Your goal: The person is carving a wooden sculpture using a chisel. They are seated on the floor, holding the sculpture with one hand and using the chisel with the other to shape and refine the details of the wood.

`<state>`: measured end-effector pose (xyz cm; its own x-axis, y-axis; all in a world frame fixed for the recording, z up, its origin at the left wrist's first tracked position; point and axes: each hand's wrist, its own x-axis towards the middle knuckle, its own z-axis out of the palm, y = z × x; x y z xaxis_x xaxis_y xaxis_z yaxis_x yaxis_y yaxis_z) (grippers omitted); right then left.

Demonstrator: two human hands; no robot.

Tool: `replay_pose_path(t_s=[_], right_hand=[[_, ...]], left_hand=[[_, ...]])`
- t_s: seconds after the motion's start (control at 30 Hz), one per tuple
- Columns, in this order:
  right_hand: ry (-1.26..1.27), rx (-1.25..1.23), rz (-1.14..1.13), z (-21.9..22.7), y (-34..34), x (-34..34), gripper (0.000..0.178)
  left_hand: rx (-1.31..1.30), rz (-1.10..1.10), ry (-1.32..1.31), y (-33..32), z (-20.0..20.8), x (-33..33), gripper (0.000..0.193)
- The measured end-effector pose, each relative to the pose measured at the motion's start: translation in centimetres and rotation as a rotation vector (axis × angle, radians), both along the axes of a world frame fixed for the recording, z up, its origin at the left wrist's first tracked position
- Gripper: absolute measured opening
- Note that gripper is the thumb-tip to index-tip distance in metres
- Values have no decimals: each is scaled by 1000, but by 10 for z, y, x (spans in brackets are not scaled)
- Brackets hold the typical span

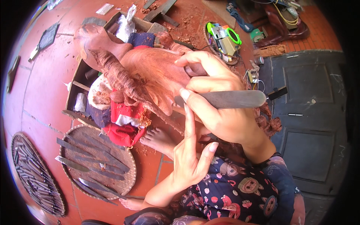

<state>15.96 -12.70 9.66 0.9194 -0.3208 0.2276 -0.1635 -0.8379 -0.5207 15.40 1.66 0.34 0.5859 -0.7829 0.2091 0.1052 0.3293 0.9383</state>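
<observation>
A carved reddish-brown wooden sculpture [150, 71], with a head-like rounded end and a ridged, horn-like piece, lies tilted on cloths in front of me. My right hand [221, 101] is closed around a long flat grey metal carving blade [236, 99] with a rounded end. The blade's narrow end meets the wood near a leaf-shaped edge. My left hand [187, 157] is held below it, index finger stretched up to the blade's tip and thumb spread apart. Whether that fingertip touches the blade or the wood I cannot tell. Red cloth [127, 120] lies under the carving.
A round woven tray [131, 168] with several flat blades is on the tiled floor at left, beside another basket [14, 157] packed with slim tools. A wooden box frame [75, 82] props the cloths. A dark panelled board [307, 82] lies at right; a green-rimmed device [228, 41] sits behind.
</observation>
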Motion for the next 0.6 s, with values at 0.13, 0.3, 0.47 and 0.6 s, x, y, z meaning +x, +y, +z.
replay_pose_path(t_s=[0.13, 0.3, 0.47, 0.6], right_hand=[[42, -105, 14, -1, -1, 6, 13], [135, -172, 67, 10, -2, 11, 13], [89, -271, 64, 13, 5, 13, 9], [194, -229, 133, 20, 6, 15, 10]], left_hand=[[-55, -17, 71, -3, 2, 3, 85], [30, -26, 52, -5, 11, 11, 83], [-33, -70, 146, -1, 20, 9, 84], [-31, -39, 186, -4, 18, 8, 84]])
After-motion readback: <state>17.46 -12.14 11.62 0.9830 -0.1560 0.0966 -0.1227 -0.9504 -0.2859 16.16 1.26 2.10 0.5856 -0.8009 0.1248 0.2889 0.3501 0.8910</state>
